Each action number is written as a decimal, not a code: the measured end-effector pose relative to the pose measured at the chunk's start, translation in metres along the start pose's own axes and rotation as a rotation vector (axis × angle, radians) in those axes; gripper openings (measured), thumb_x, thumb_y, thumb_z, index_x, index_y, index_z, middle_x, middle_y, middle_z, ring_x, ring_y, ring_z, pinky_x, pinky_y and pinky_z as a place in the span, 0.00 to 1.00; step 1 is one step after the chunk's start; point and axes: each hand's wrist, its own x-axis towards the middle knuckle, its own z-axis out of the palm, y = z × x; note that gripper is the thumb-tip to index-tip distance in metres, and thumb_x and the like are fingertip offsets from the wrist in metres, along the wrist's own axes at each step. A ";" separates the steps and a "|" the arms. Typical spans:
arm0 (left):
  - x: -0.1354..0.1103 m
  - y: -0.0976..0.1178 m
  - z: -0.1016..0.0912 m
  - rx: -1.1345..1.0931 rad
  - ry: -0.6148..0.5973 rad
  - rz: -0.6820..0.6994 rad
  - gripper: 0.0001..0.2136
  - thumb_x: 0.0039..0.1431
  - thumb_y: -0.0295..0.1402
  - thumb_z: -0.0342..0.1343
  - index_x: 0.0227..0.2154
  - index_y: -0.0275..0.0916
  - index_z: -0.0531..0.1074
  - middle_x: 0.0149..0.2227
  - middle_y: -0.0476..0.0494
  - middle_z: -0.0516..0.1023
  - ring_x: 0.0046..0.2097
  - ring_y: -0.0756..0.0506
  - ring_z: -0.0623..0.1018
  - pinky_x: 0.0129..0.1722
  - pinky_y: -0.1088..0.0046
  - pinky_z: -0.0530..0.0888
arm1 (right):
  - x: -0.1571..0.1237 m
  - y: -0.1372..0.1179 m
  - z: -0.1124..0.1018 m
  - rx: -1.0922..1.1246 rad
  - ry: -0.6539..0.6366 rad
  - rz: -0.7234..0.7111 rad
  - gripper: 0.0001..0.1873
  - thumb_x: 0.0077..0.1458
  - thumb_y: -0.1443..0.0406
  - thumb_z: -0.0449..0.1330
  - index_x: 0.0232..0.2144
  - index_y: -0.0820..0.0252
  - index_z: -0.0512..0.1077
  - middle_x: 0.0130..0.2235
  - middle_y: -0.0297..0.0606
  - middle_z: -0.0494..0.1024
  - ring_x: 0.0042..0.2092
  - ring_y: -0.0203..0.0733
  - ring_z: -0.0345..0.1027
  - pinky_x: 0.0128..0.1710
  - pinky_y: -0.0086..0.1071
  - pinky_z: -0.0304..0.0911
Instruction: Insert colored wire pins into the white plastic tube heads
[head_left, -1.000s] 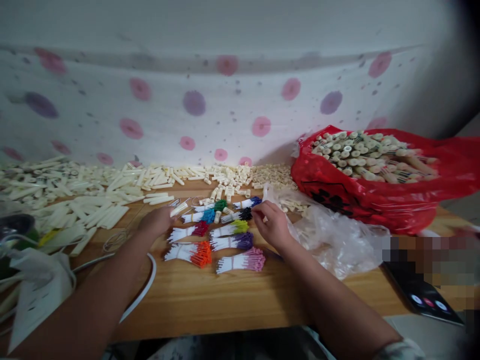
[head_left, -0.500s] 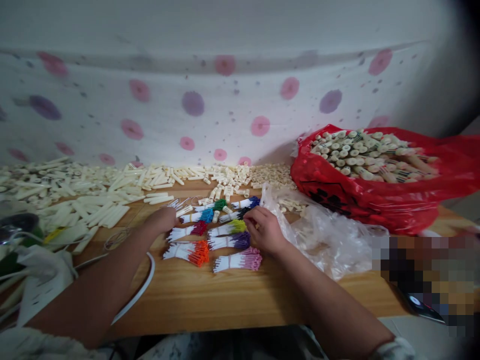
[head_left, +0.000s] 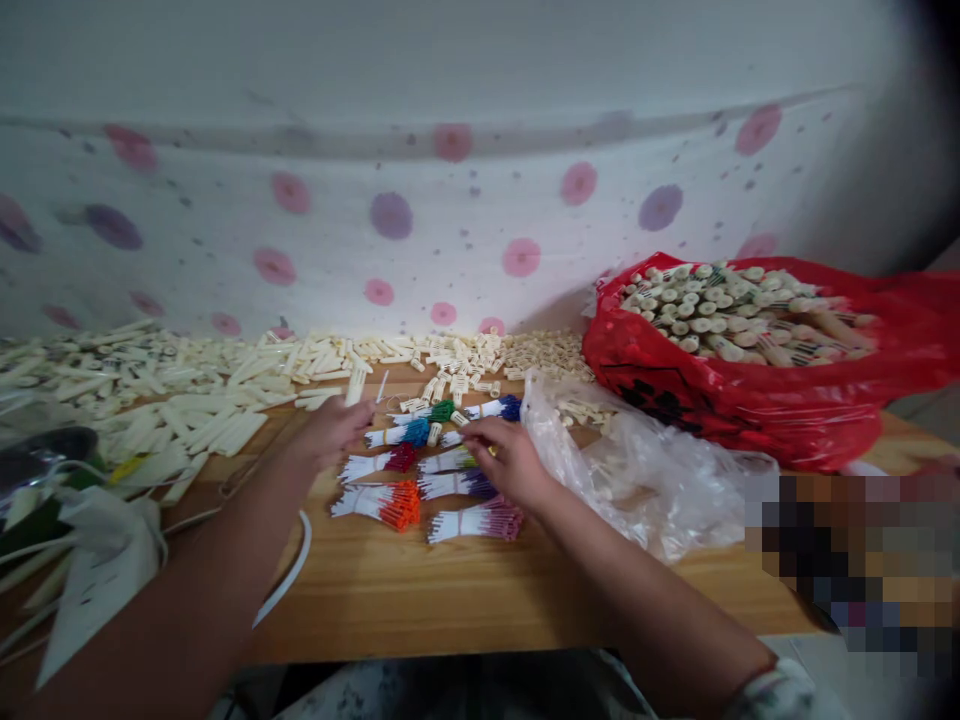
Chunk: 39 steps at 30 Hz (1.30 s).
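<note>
My left hand (head_left: 341,430) is closed around a cream plastic tube (head_left: 355,384), which sticks up above the fingers; dark slots show on it. A thin white stick (head_left: 382,386) stands just right of that hand. My right hand (head_left: 514,460) is curled over the bundles, its fingertips pinched at a small cream slotted piece (head_left: 459,419). Between and below the hands lie banded bundles of white sticks with coloured ends: orange (head_left: 401,505), dark red (head_left: 401,458), blue (head_left: 415,432), green (head_left: 441,411), pink (head_left: 499,518) and others. My right hand partly covers the yellow-green and black ones.
Cream tubes (head_left: 187,420) are heaped on the left and small cream pieces (head_left: 465,360) along the back. A red bag (head_left: 720,400) full of cream pens stands right, behind a clear plastic bag (head_left: 660,490). A white cable (head_left: 296,565) curves across the wooden table (head_left: 450,610).
My right hand has moved left, its fingertips now at a small cream piece. My left hand has shifted slightly right, and a cream tube now shows upright above it.
</note>
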 end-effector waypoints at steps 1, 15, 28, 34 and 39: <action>-0.007 0.012 0.012 -0.079 -0.012 0.037 0.13 0.53 0.44 0.45 0.23 0.40 0.57 0.18 0.56 0.53 0.17 0.55 0.56 0.18 0.79 0.56 | 0.003 -0.004 0.005 0.041 -0.031 -0.009 0.11 0.56 0.67 0.55 0.42 0.60 0.72 0.38 0.39 0.77 0.39 0.36 0.70 0.41 0.30 0.65; -0.036 0.067 0.096 -0.885 -0.296 0.057 0.13 0.46 0.35 0.61 0.28 0.38 0.62 0.16 0.61 0.57 0.14 0.60 0.54 0.12 0.87 0.52 | 0.001 0.000 0.007 -0.003 0.201 -0.065 0.17 0.57 0.63 0.57 0.48 0.63 0.71 0.42 0.44 0.77 0.42 0.38 0.70 0.44 0.32 0.67; -0.036 0.056 0.097 -1.177 -0.380 0.065 0.11 0.48 0.34 0.63 0.27 0.36 0.66 0.16 0.60 0.56 0.14 0.61 0.55 0.13 0.88 0.55 | -0.001 -0.006 0.004 0.054 0.301 -0.183 0.12 0.55 0.69 0.57 0.43 0.56 0.74 0.36 0.41 0.78 0.37 0.38 0.72 0.37 0.32 0.70; -0.043 0.058 0.094 -1.245 -0.384 0.069 0.10 0.48 0.33 0.63 0.28 0.36 0.67 0.15 0.60 0.57 0.14 0.61 0.56 0.13 0.89 0.56 | 0.000 -0.012 0.003 0.082 0.323 -0.203 0.09 0.52 0.69 0.62 0.38 0.60 0.75 0.33 0.42 0.78 0.34 0.38 0.72 0.36 0.31 0.69; -0.044 0.056 0.095 -1.274 -0.413 0.065 0.10 0.49 0.33 0.63 0.28 0.36 0.68 0.15 0.60 0.57 0.14 0.61 0.55 0.13 0.89 0.57 | 0.001 -0.018 -0.001 0.125 0.334 -0.197 0.11 0.50 0.69 0.64 0.39 0.60 0.75 0.31 0.39 0.79 0.33 0.37 0.71 0.35 0.31 0.69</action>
